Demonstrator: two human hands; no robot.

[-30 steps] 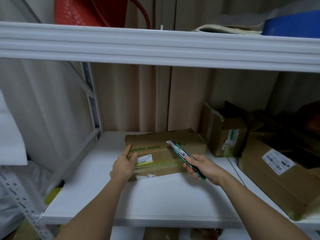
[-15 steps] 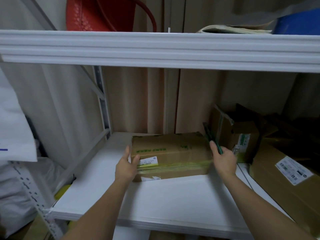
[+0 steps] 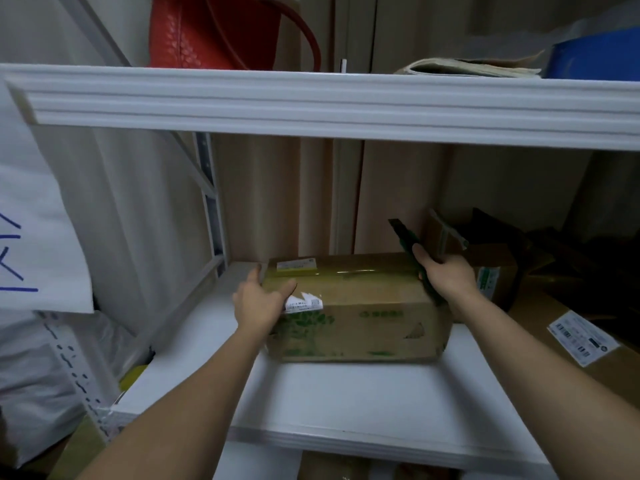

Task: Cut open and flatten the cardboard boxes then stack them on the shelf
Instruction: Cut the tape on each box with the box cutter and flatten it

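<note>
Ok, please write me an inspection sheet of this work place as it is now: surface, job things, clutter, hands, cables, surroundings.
Surface: white shelf, bare in front of the box.
Job things: taped cardboard box on the shelf, unopened; green knife.
Clutter: open box behind; big labelled box at right.
Hands: left hand grips the box's left end; right hand holds the knife at the box's right end.
Cables: nothing seen.
Surroundings: red bag, papers and blue thing on the upper shelf.
</note>
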